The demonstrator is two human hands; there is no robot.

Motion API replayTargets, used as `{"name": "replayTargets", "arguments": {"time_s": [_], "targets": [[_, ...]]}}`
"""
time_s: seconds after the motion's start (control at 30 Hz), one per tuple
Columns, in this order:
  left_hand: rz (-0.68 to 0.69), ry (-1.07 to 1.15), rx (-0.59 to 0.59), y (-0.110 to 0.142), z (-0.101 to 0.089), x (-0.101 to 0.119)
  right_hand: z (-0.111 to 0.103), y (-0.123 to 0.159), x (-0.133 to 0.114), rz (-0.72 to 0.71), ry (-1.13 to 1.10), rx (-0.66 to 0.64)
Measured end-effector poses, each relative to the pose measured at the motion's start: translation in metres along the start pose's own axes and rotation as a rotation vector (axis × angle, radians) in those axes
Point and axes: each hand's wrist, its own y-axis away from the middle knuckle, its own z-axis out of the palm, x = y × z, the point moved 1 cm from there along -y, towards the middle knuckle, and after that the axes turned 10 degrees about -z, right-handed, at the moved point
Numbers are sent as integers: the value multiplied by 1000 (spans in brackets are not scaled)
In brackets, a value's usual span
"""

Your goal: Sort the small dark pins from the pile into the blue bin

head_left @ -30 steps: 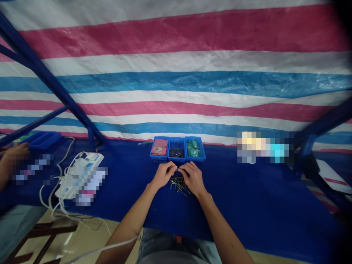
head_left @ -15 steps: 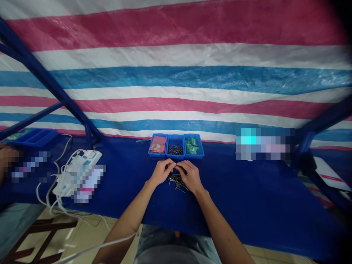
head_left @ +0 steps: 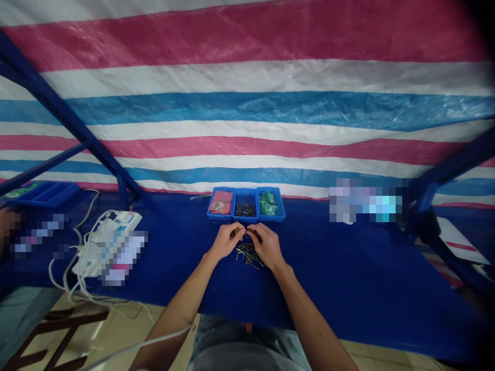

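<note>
My left hand (head_left: 226, 241) and my right hand (head_left: 266, 246) meet fingertip to fingertip over the blue table cover (head_left: 348, 268), both pinched on a small dark part too tiny to name. Just below the fingers lies a loose heap of thin metal pins (head_left: 248, 254). Behind the hands stand three small blue bins in a row: the left bin (head_left: 220, 202) holds red pieces, the middle bin (head_left: 245, 207) holds dark pins, the right bin (head_left: 270, 203) holds green pieces.
A white power strip (head_left: 116, 229) with coiled white cable (head_left: 77, 278) lies at the left. Another blue tray (head_left: 48, 191) sits at far left, near another person's hand (head_left: 4, 226). A striped tarp (head_left: 247, 103) hangs behind. Blue frame posts (head_left: 65, 116) rise at both sides.
My hands stay pinched together over the pin heap, with only slight finger shifts. The view has tilted a little, so everything sits slightly higher in the frame.
</note>
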Motion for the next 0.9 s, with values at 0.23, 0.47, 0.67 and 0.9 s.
{"name": "replayTargets", "arguments": {"time_s": [0.23,0.47,0.67,0.9], "targets": [[6,-14,3,0,2,1,-1,0,-1,4,-19,-17],[20,-26,10,1,1,2,-1,0,-1,7,17,-37],[20,-25,11,1,0,2,0,0,-1,7,19,-47],[14,-23,12,1,1,3,2,1,0,13,53,-59]]}}
